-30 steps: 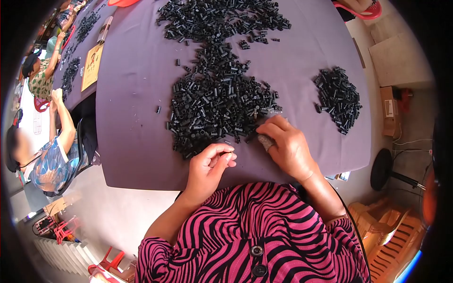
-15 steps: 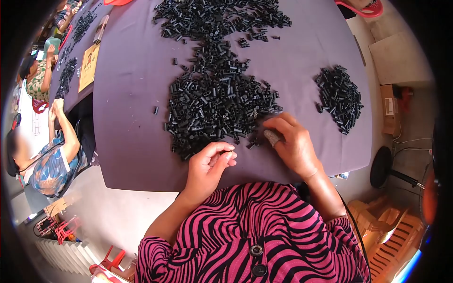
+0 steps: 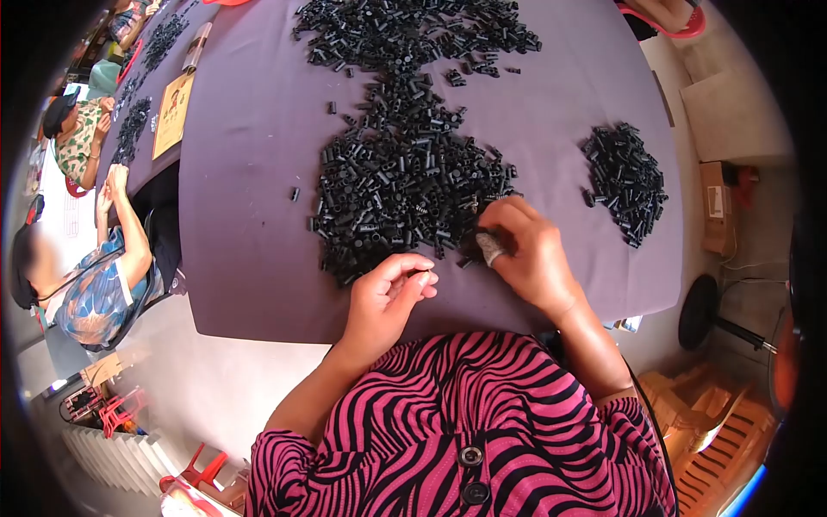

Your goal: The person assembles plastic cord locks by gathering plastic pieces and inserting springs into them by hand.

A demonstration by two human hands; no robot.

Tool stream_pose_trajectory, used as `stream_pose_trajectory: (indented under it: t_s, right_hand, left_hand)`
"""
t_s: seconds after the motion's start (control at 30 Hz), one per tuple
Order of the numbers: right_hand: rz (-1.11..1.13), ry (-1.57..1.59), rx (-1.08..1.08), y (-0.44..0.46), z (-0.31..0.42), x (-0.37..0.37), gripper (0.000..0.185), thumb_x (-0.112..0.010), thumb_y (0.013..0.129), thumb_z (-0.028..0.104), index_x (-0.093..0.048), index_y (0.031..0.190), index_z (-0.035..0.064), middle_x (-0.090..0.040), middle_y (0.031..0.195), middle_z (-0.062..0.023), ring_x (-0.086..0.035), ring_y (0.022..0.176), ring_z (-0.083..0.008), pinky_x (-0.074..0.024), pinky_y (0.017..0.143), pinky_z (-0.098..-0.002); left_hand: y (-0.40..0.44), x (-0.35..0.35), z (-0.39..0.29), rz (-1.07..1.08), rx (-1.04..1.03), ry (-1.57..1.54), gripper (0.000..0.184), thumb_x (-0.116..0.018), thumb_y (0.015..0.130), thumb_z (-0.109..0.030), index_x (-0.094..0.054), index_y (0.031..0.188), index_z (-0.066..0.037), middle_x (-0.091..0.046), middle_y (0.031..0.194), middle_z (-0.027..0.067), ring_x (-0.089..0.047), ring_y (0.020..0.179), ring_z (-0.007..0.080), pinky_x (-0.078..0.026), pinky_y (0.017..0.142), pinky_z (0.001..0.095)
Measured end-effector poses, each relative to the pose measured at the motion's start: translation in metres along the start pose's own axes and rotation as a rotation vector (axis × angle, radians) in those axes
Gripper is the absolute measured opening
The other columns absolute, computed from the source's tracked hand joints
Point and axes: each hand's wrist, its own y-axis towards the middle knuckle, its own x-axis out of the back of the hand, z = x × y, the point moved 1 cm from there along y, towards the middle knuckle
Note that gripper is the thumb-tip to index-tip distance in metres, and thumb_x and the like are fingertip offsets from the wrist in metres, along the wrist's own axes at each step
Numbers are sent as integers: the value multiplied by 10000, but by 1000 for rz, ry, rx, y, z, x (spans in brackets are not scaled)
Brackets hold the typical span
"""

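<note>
A big pile of small black tube-like plastic parts (image 3: 388, 189) lies on the table in front of me. At its near edge my left hand (image 3: 388, 297) is closed in a pinch, thumb against fingers; a dark sliver shows at the fingertips, too small to name. My right hand (image 3: 534, 258) reaches to the pile's lower right edge, fingers curled down among the parts. A grey finger cover (image 3: 490, 248) sits on one of its digits. What its fingertips hold is hidden.
A smaller heap of black parts (image 3: 627, 183) lies to the right on the purple-grey tablecloth (image 3: 250, 258). Another person (image 3: 103, 276) sits at the left, near a yellow printed sheet (image 3: 174, 115). A fan (image 3: 698, 312) and an orange plastic chair (image 3: 715, 439) stand at the right.
The view has shifted slightly. My right hand's fingers have curled in more at the pile's edge. My left hand keeps its pinch. A person's arm has appeared at the top right.
</note>
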Motion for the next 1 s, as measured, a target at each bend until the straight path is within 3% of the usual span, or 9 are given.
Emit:
stream_pose_trajectory:
  t_s: [0.1,0.2,0.4,0.6,0.63,0.73,0.83,1.0]
  right_hand:
    - [1,200,-141,-11,-2,1,194,-693,851,-108,-664,1011,-4,-696,1037,-36,-682,905,-102,-548,771,-254]
    - [-50,417,-126,-15,-9,-5,224,-722,844,-93,-670,1034,13,-691,977,-45,-667,817,-104,-547,721,-263]
    - [7,515,-128,-22,1,-6,201,-719,875,-103,-718,1043,8,-686,968,-36,-671,846,-105,-543,746,-249]
    - [47,406,77,-22,19,-13,258,-702,838,-132,-723,1062,-5,-688,961,-100,-706,873,-220,-550,749,-307]
    - [44,388,105,-23,13,-20,302,-693,802,-142,-720,1068,-2,-684,965,-131,-704,847,-284,-557,745,-336]
    - [-34,264,152,-23,22,-21,284,-702,792,-106,-713,1049,15,-677,947,-130,-697,810,-318,-567,702,-370]
    - [-71,-14,333,-23,27,-24,255,-711,794,-59,-702,1032,33,-667,937,-126,-692,785,-352,-566,659,-418]
    - [19,-8,299,-21,27,-28,266,-729,781,-25,-685,1040,22,-664,956,-122,-695,787,-371,-573,658,-439]
  left_hand:
    - [1,-1,-3,5,-6,7,166,-618,1042,-70,-667,1183,3,-740,1042,90,-724,890,146,-573,800,271]
    - [1,-2,-4,21,11,-22,176,-607,1049,-51,-654,1197,33,-723,1030,73,-700,905,121,-567,845,264]
    - [0,-3,-5,18,-12,-34,188,-615,1045,-74,-659,1202,20,-741,1043,105,-728,897,158,-577,811,281]
    - [4,-17,-14,45,-55,-63,190,-611,1046,-53,-653,1211,31,-740,1043,104,-730,902,158,-581,813,279]
    - [3,-19,-13,60,-33,-74,197,-607,1056,-54,-640,1222,44,-719,1075,91,-713,943,145,-586,846,285]
    - [6,-21,-10,34,-29,-79,202,-597,1062,-58,-641,1231,43,-719,1078,84,-713,948,136,-583,844,280]
    - [6,-24,-8,0,-44,-88,211,-592,1066,-66,-641,1241,41,-721,1085,80,-712,947,128,-580,836,274]
    - [3,-26,-9,-60,-37,-68,269,-573,1072,-67,-622,1316,36,-727,1121,97,-711,950,130,-589,833,278]
